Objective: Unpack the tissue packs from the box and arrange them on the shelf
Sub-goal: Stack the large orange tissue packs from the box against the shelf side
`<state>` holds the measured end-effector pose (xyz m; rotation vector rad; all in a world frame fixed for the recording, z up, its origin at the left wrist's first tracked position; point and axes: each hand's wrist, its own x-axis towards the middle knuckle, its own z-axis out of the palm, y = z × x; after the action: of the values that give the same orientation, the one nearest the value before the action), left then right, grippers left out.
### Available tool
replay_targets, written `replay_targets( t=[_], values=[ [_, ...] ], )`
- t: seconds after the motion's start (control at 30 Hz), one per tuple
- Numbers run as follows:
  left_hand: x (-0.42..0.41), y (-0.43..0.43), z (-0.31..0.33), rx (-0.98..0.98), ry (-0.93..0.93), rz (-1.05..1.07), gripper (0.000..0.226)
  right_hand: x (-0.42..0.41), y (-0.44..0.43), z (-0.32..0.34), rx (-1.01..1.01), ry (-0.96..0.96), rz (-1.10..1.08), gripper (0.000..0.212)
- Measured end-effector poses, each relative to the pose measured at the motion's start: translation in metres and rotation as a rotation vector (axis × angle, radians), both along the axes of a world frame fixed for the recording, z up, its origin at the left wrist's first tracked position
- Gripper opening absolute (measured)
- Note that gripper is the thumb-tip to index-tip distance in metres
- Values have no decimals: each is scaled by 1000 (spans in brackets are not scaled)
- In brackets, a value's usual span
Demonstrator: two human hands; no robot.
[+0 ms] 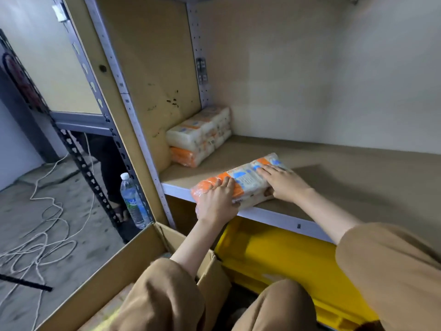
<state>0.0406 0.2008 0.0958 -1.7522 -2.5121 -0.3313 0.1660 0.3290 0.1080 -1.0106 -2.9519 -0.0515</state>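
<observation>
Item in hand: one tissue pack (241,181), orange and white wrap, lying flat across the front edge of the shelf (358,177), its near left end hanging just past the lip.

Grip: I am holding the pack with both hands. My left hand (216,201) is wrapping the orange end, fingers curled over the top, thumb side underneath and hidden. My right hand (282,183) is pressing flat on the top face, fingers spread; nothing is being pinched there.

Already shelved: a stack of tissue packs (200,134) sitting in the back left corner, touching the side panel (152,80).

Source: the cardboard box (133,261) standing open below and to the left; its contents are not visible from here.

Risks, as I am judging them: the overhanging end could tip off the lip if my left hand lets go first. The slick wrap could slide under a flat palm instead of moving with it. Pushing at this slant could jam a corner against the stack and skew it.

Room: the board between pack and stack is lying bare, and the shelf to the right is wide open. The upright post (133,120) is bounding the left side. A yellow bin (281,259) is sitting beneath the shelf edge, near my forearms.
</observation>
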Motion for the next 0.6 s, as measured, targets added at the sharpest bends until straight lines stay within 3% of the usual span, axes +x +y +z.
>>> replay_targets(
  t=[0.3,0.5,0.6],
  values=[
    [-17,10,-15,69,-11,-13,83,-14,24,-11,3,89,-75,67],
    [-24,1,-23,-71,102,-89,102,-27,36,-14,-40,131,-68,67],
    [-27,8,-21,-79,140,-79,95,-31,39,-13,-54,153,-77,68]
  ],
)
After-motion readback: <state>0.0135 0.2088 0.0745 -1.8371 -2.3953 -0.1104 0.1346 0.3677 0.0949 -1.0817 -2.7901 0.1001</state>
